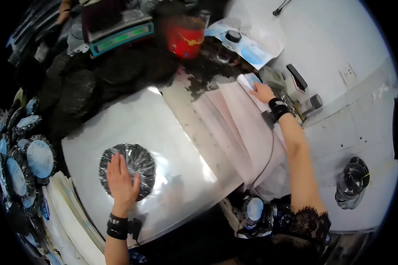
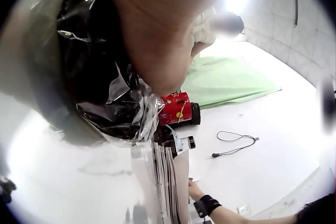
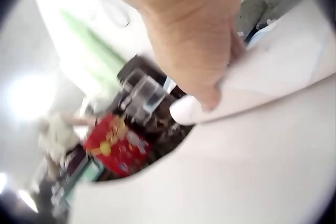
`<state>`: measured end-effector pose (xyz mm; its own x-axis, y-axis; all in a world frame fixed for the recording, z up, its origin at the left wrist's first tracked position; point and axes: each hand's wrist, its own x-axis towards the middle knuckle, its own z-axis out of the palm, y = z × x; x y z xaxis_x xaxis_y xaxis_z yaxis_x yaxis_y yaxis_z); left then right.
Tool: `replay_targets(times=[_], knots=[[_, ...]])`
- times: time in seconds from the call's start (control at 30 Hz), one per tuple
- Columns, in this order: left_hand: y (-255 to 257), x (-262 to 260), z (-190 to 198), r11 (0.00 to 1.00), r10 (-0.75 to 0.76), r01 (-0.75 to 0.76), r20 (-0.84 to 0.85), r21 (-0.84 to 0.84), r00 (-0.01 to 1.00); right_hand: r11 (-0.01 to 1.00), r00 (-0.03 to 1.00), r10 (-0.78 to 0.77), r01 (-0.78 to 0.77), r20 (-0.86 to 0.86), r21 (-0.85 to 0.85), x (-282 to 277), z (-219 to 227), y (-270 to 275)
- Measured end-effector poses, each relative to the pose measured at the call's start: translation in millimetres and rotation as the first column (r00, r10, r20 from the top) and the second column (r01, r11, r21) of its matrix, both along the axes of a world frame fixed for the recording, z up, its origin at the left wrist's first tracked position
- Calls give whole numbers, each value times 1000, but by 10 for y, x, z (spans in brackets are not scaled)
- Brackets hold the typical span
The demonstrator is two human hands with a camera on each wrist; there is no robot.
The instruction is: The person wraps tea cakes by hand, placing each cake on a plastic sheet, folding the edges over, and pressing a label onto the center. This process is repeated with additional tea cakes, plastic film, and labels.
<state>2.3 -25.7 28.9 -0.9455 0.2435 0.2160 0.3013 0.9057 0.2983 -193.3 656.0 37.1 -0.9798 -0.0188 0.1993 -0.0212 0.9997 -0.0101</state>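
Note:
My left hand lies flat on a round dark disc wrapped in crinkled clear plastic, fingers straight and together. The disc rests on a shiny metal sheet. In the left wrist view, the wrapped disc shows close up beneath the palm. Over to the right, my right hand pinches the far end of a pale paper sheet with a blue print. That sheet curls up from a stack of thin pinkish sheets. The right wrist view shows the thumb pressed on the folded paper edge.
Behind the metal sheet are dark round pieces, a scale and a red bucket. Wrapped discs with blue labels pile up at left. Small containers line the right side, and a roll of black tape sits farther right.

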Motion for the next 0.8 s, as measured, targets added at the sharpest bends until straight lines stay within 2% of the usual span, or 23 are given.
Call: replay_targets(times=[0.07, 0.17, 0.23, 0.27, 0.3, 0.33, 0.37, 0.4, 0.43, 0.47, 0.5, 0.53, 0.57, 0.6, 0.67, 0.7, 0.77, 0.8], knots=[[-1, 3, -4, 1000, 10, -10, -11, -19, 1000, 986, 988, 67, -44, 142, -162, -213, 138, 284], [2, 11, -25, 1000, -1, 2, -34, 29, 999, 982, 999, -35, 40, 31, -187, -217, -15, 339], [-23, 12, -16, 999, 16, -15, -13, 41, 1000, 978, 999, -40, 33, -33, -207, -32, 283, 37], [-17, 10, -40, 999, 26, -25, -26, 40, 999, 961, 966, 80, -140, -246, -239, 179, 665, -218], [-45, 13, -38, 998, 11, -10, -24, 63, 1000, 981, 994, -28, 6, -108, -196, 728, 1644, -1253], [-67, -5, -29, 996, -5, 7, -21, 85, 1000, 988, 998, -55, 50, -29, -145, 1082, 2072, -1551], [-66, -18, -27, 997, 6, -4, -22, 83, 1000, 927, 994, -110, 109, 16, -359, 1443, 2406, -2068], [-55, -12, -31, 997, 6, -4, -26, 79, 1000, 814, 982, -173, 186, 77, -550, 1726, 2509, -2563], [-27, -11, -20, 997, 26, -23, -39, 69, 999, 686, 995, -101, 76, 9, -724, 1818, 2132, -2701], [-51, -12, -31, 998, 20, -18, -44, 60, 999, 660, 999, 19, -43, -41, -750, 1839, 1706, -2894], [-59, -15, -53, 998, 14, -11, -52, 58, 999, 692, 976, 199, -206, -91, -691, 1838, 1243, -3239], [-45, -8, -67, 998, 13, -9, -62, 60, 998, 676, 917, 370, -375, -148, -634, 1808, 788, -3632], [-28, -4, -39, 999, 27, -25, -61, 42, 998, 604, 854, 485, -484, -190, -634, 1795, 407, -4046], [-33, -4, -43, 999, 31, -29, -62, 42, 998, 474, 789, 566, -550, -240, -688, 1764, 62, -4401], [-120, -11, -171, 994, -31, 33, -26, 104, 999, 487, 732, 648, -611, -210, -625, 1759, 73, -4869], [-88, 16, -41, 926, -43, 5, 93, 377, 995, 493, 697, 698, -634, -163, -595, 1804, 59, -4905], [-121, 174, -304, 777, -50, -39, 123, 628, 991, 523, 639, 767, -667, -48, -531, 1912, 28, -4877], [-109, 145, -403, 670, -50, -58, 123, 740, 991, 441, 663, 745, -567, -68, -695, 1769, 30, -4893]])
